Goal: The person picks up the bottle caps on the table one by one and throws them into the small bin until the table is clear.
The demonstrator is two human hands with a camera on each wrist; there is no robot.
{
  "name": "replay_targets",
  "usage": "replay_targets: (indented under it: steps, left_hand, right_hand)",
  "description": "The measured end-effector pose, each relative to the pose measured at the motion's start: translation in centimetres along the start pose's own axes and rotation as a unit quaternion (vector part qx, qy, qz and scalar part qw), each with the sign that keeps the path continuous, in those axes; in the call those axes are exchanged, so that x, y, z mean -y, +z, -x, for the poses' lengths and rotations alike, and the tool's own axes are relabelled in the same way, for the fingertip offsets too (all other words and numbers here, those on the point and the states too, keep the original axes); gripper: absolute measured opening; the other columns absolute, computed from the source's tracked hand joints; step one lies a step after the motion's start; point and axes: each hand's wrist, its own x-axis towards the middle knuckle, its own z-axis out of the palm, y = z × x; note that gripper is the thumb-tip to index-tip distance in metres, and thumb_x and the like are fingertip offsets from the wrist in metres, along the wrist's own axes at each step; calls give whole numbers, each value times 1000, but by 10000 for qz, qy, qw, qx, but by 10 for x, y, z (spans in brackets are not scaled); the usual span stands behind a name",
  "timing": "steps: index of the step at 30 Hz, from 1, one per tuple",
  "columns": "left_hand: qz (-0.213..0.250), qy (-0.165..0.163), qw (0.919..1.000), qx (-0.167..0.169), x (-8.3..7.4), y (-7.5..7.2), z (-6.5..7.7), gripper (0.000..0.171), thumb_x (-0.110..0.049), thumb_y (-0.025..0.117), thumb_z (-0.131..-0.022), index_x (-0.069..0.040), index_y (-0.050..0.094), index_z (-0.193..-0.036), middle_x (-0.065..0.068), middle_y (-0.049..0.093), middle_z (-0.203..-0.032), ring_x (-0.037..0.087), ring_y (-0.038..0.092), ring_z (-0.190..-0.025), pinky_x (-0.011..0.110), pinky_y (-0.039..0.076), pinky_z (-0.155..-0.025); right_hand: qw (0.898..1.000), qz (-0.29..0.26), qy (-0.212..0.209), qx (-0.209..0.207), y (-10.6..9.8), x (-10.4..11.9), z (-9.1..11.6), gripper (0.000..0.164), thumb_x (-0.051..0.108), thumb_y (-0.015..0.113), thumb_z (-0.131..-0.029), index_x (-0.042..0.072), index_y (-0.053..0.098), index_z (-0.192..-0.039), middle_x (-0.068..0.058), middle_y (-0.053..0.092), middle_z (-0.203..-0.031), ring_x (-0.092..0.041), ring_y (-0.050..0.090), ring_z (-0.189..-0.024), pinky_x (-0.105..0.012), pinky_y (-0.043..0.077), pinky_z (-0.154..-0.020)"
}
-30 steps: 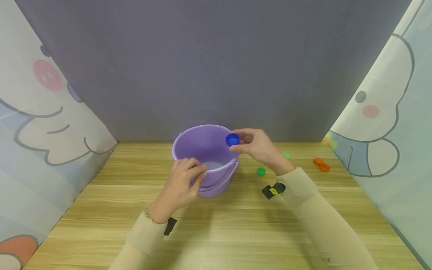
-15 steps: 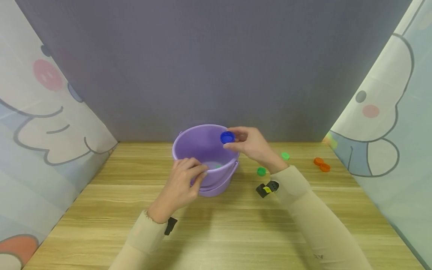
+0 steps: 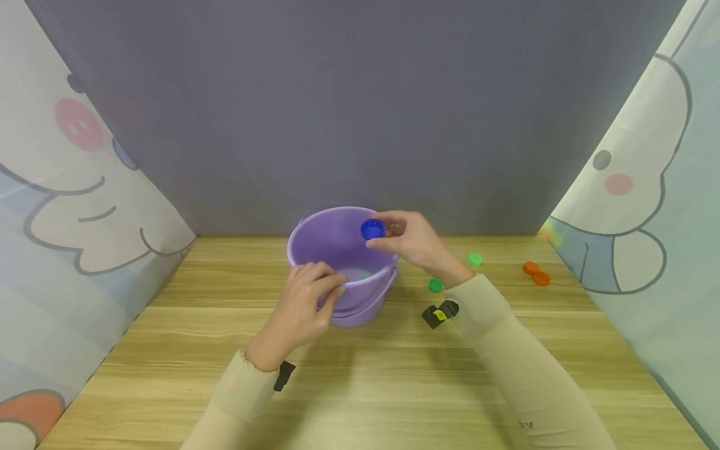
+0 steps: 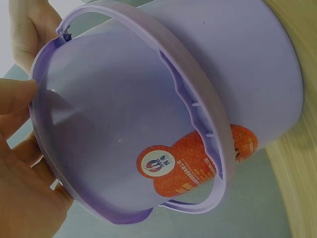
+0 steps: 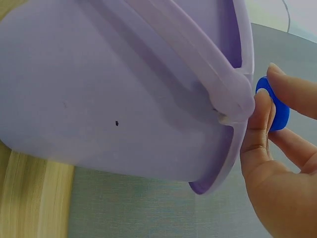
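A purple bucket (image 3: 360,312) stands upright on the wooden table. My left hand (image 3: 300,306) grips its near rim, and the left wrist view shows the thumb (image 4: 17,95) and fingers at the rim (image 4: 49,163). Over the right side of the bucket's mouth, my right hand (image 3: 413,240) pinches a blue bottle cap (image 3: 372,229) between thumb and fingers. The cap (image 5: 277,111) is held just beyond the rim in the right wrist view. Inside the bucket a small green piece (image 3: 364,277) shows at the bottom, mostly hidden by the near wall.
Right of the bucket lie a dark green cap (image 3: 435,285) and a light green cap (image 3: 475,259). Two orange caps (image 3: 536,274) touch each other farther right. A grey panel (image 3: 360,112) rises behind the table. The bucket's handle (image 4: 198,94) hangs down on the near side.
My right hand has moved a little left with the blue cap, bringing it farther over the bucket's mouth. The left hand and the bucket have stayed in place.
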Motion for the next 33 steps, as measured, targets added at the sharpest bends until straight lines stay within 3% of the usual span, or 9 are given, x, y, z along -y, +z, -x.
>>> replay_targets:
  steps: [10, 17, 22, 33]
  left_hand:
    - [-18, -6, 10000, 16, 0, 0, 0, 14, -4, 72, -87, -4, 78, -99, 2, 64, -88, 21, 56, -81, 42, 41, -81]
    - [-16, -1, 10000, -18, 1, 1, 1, 13, -4, 72, -87, -5, 78, -99, 2, 65, -89, 21, 57, -81, 42, 41, -81]
    - [-6, -17, 10000, -25, 1, 2, 1, 12, -4, 72, -87, -5, 78, -98, 1, 65, -89, 21, 56, -81, 42, 41, -81]
    - [-3, -17, 10000, -35, 1, 1, 1, 12, -4, 72, -87, -5, 78, -98, 1, 65, -89, 22, 57, -82, 43, 41, -81]
  right_hand:
    - [9999, 27, -122, -15, -1, 0, -1, 64, 19, 85, -84, 7, 59, -141, -13, 58, -110, -25, 63, -94, -32, 58, -79]
    - [9996, 194, -191, -51, -3, -1, 2, 61, 20, 83, -86, 8, 59, -141, -13, 59, -111, -24, 64, -93, -37, 57, -79]
    - [9994, 255, -215, -63, -5, -4, 4, 60, 20, 82, -87, 7, 59, -141, -13, 61, -112, -25, 64, -95, -30, 56, -76]
    - [9990, 330, -219, -185, -13, -8, 11, 61, 22, 81, -88, 4, 57, -141, -19, 62, -116, -27, 65, -101, -31, 56, -79]
